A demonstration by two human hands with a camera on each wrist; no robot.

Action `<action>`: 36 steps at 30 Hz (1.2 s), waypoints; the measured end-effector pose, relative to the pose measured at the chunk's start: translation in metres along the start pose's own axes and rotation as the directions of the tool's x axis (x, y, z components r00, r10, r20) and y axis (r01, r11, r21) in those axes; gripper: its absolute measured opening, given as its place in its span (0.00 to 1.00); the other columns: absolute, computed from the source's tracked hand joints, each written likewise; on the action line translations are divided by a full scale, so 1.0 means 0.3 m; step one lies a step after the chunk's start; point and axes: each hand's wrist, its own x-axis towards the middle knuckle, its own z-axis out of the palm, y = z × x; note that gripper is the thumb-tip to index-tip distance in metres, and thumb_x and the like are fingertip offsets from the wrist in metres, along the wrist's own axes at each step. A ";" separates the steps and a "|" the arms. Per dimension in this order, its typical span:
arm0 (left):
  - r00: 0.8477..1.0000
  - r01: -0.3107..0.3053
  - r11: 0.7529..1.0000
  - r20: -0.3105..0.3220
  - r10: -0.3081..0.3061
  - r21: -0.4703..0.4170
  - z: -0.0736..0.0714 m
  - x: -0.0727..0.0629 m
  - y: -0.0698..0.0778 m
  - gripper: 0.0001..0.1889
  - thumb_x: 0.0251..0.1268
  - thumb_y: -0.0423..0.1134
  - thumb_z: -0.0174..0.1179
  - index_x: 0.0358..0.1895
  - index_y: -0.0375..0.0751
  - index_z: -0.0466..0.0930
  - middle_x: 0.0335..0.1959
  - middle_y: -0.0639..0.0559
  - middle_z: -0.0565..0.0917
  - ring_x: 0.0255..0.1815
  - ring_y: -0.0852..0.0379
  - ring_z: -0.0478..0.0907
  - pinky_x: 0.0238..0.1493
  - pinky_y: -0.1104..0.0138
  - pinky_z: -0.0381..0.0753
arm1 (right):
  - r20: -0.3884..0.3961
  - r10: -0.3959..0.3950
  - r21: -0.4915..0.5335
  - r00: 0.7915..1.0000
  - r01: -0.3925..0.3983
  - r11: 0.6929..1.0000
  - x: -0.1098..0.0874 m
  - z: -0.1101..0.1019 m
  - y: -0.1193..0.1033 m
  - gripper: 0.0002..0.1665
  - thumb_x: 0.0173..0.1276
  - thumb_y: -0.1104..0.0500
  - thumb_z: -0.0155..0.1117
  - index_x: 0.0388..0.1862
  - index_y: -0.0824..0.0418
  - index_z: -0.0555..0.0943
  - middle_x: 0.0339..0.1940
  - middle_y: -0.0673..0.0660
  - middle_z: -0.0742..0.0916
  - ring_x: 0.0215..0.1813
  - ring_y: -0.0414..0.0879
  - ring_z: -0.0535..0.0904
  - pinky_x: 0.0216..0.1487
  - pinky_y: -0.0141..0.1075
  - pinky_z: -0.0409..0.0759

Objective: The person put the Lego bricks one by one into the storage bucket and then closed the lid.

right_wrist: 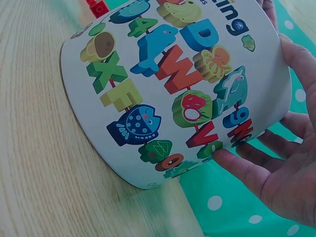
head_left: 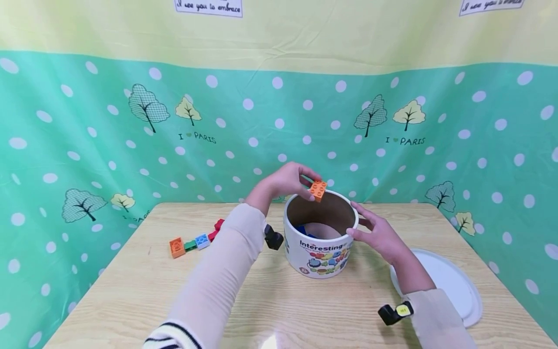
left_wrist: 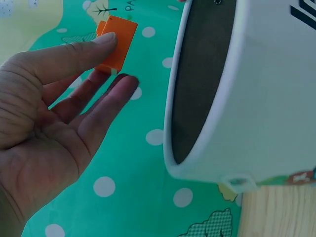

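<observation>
Above the white tub's mouth, my left hand (head_left: 287, 180) pinches an orange toy brick (head_left: 318, 189) between thumb and fingertips. In the left wrist view the brick (left_wrist: 122, 43) is near the tub's rim, with the other fingers spread below it. My right hand (head_left: 378, 238) holds the tub (head_left: 320, 259) at its right side, thumb near the front of the rim. The tub stands upright, printed with letters and animals. Blue bricks (head_left: 302, 230) lie inside it, partly hidden by the front wall. In the right wrist view, fingers (right_wrist: 247, 170) rest against the printed side.
Left on the wooden table (head_left: 144, 291) lie an orange brick (head_left: 177, 247), a green one (head_left: 190, 245), a light blue one (head_left: 202, 241) and red ones (head_left: 219, 224), partly behind my left sleeve. A white lid (head_left: 453, 286) lies at right under my forearm. A dotted green cloth hangs behind.
</observation>
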 end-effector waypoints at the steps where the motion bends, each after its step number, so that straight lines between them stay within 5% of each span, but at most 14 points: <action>1: 1.000 0.002 1.000 0.000 -0.002 -0.013 0.003 0.004 -0.001 0.25 0.49 0.25 0.72 0.55 0.42 0.83 0.49 0.49 0.84 0.52 0.50 0.80 0.48 0.66 0.82 | 0.001 0.001 0.001 1.000 -0.001 1.000 0.000 0.000 0.000 0.49 0.65 0.51 0.70 0.79 0.49 0.55 0.78 0.62 0.57 0.74 0.68 0.55 0.64 0.63 0.66; 16: 0.998 0.056 0.976 -0.002 -0.058 -0.212 0.038 0.041 -0.027 0.27 0.51 0.25 0.72 0.58 0.42 0.81 0.50 0.44 0.82 0.47 0.50 0.82 0.44 0.62 0.85 | 0.003 0.003 -0.006 1.000 -0.003 1.000 -0.005 0.000 -0.005 0.49 0.66 0.50 0.69 0.79 0.47 0.54 0.78 0.62 0.57 0.74 0.68 0.54 0.63 0.62 0.68; 36: 0.993 0.022 0.983 -0.112 -0.043 -0.181 0.036 0.011 -0.097 0.23 0.56 0.27 0.67 0.56 0.47 0.82 0.55 0.46 0.82 0.57 0.48 0.78 0.55 0.60 0.80 | -0.001 -0.006 -0.006 1.000 0.006 1.000 -0.006 0.004 -0.006 0.48 0.66 0.51 0.69 0.79 0.47 0.54 0.78 0.62 0.57 0.74 0.67 0.55 0.62 0.61 0.69</action>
